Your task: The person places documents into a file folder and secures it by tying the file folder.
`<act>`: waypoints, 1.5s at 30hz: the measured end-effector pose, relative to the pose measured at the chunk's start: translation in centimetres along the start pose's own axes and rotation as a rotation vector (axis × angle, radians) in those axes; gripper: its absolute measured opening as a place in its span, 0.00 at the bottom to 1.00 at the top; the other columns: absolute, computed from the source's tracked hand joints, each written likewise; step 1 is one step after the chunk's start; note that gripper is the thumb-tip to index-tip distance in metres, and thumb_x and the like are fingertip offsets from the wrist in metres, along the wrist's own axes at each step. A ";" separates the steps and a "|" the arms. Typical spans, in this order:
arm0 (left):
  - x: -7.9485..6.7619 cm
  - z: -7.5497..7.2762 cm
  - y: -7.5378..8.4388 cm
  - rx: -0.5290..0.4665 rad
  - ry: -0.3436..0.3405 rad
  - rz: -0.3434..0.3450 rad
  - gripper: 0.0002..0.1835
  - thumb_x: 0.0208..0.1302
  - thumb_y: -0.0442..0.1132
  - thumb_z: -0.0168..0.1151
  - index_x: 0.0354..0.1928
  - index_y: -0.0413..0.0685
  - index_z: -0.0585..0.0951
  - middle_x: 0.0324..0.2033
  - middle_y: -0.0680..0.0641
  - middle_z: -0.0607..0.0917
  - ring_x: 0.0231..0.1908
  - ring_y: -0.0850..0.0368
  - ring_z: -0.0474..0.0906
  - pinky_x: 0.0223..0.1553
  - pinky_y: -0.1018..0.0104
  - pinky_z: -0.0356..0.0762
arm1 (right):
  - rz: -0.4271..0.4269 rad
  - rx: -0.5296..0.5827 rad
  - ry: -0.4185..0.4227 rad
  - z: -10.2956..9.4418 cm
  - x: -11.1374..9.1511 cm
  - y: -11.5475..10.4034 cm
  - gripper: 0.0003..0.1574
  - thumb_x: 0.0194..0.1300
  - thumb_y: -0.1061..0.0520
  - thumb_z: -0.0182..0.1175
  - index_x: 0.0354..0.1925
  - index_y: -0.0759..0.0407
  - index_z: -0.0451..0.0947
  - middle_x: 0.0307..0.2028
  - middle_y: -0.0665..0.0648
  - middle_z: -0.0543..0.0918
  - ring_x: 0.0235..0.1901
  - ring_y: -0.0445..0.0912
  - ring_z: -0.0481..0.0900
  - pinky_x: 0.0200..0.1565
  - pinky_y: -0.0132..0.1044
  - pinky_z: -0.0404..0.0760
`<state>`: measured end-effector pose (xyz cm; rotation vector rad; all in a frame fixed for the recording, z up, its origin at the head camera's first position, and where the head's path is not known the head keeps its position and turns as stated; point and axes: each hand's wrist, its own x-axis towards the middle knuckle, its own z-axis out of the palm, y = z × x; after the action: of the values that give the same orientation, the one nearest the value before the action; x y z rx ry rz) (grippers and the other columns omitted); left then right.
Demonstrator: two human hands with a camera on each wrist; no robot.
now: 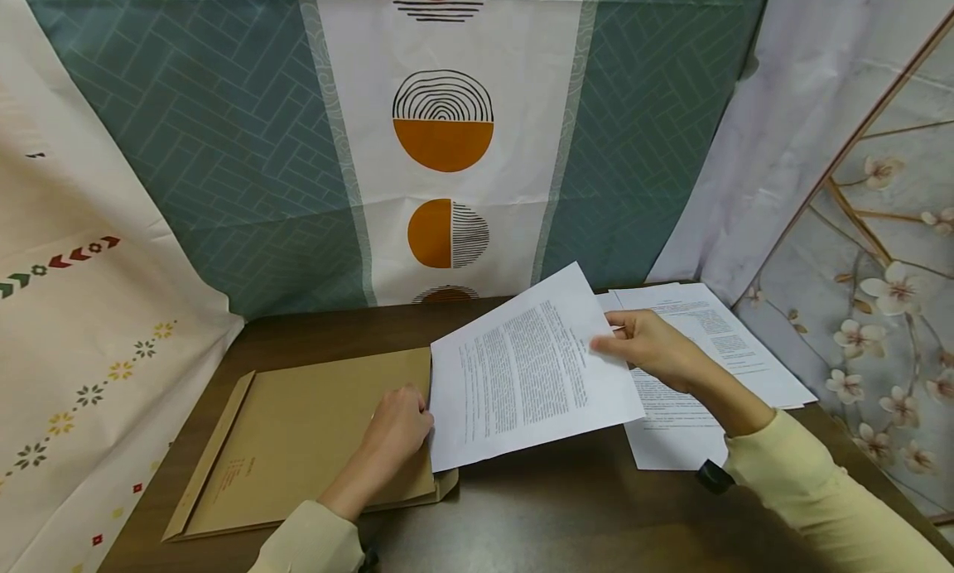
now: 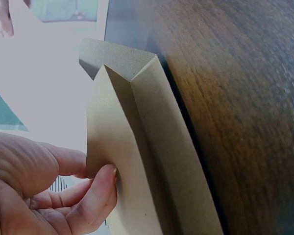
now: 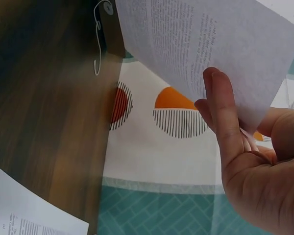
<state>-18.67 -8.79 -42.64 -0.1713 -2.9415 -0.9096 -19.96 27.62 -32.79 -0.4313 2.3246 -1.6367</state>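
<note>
A brown kraft paper envelope (image 1: 313, 424) lies flat on the left side of the table, its mouth facing right. My left hand (image 1: 398, 424) pinches the upper layer at that mouth between thumb and fingers. In the left wrist view, the envelope's side fold (image 2: 147, 142) gapes apart. Between thumb and fingers my right hand (image 1: 652, 345) grips a printed sheet of paper (image 1: 522, 374) by its right edge, raised and tilted. The sheet's left edge is right at the envelope's mouth. The right wrist view shows fingers (image 3: 220, 107) spread along the sheet.
Several printed papers (image 1: 708, 333) lie overlapping at the right of the dark wooden table (image 1: 537, 515), partly behind the right hand. A string (image 3: 97, 49) hangs from a round button on the envelope's flap. Patterned cloths (image 1: 626, 101) enclose the table at the back and sides.
</note>
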 end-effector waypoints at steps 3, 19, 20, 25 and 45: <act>0.0 0.0 0.0 0.006 0.005 0.001 0.17 0.55 0.25 0.60 0.15 0.47 0.66 0.19 0.52 0.64 0.22 0.55 0.61 0.22 0.65 0.57 | 0.000 -0.004 -0.012 0.2 -0.3 -0.2 0.26 0.72 0.62 0.61 0.62 0.78 0.72 0.43 0.65 0.89 0.34 0.50 0.89 0.33 0.40 0.86; -0.1 0.0 0.1 -0.003 0.002 -0.023 0.12 0.58 0.27 0.61 0.20 0.43 0.73 0.21 0.48 0.71 0.23 0.53 0.67 0.22 0.64 0.62 | 0.057 0.056 -0.128 1.5 -1.2 -0.5 0.26 0.73 0.64 0.59 0.63 0.79 0.70 0.48 0.68 0.87 0.41 0.56 0.89 0.40 0.46 0.87; -0.1 0.0 0.1 -0.002 0.004 -0.021 0.12 0.57 0.27 0.61 0.20 0.43 0.72 0.21 0.48 0.71 0.23 0.53 0.67 0.22 0.64 0.62 | 0.058 0.063 -0.138 1.6 -1.2 -0.4 0.26 0.73 0.64 0.59 0.63 0.79 0.70 0.48 0.68 0.87 0.42 0.56 0.89 0.40 0.46 0.87; -0.1 0.1 0.0 0.000 0.008 -0.016 0.13 0.57 0.26 0.61 0.19 0.44 0.72 0.20 0.48 0.71 0.21 0.54 0.67 0.21 0.64 0.61 | 0.066 0.087 -0.180 2.0 -0.9 0.2 0.23 0.73 0.64 0.60 0.60 0.79 0.72 0.48 0.68 0.87 0.42 0.55 0.89 0.40 0.46 0.87; -0.3 -0.2 0.0 -0.002 0.010 0.005 0.08 0.56 0.26 0.61 0.23 0.41 0.74 0.22 0.47 0.74 0.23 0.53 0.69 0.22 0.63 0.63 | 0.023 0.122 -0.197 5.6 1.2 2.1 0.19 0.71 0.66 0.60 0.55 0.79 0.75 0.46 0.69 0.87 0.39 0.55 0.89 0.36 0.45 0.87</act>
<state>-18.36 -8.88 -42.49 -0.1728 -2.9298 -0.9095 -19.14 23.03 -36.70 -0.5117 2.0682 -1.6353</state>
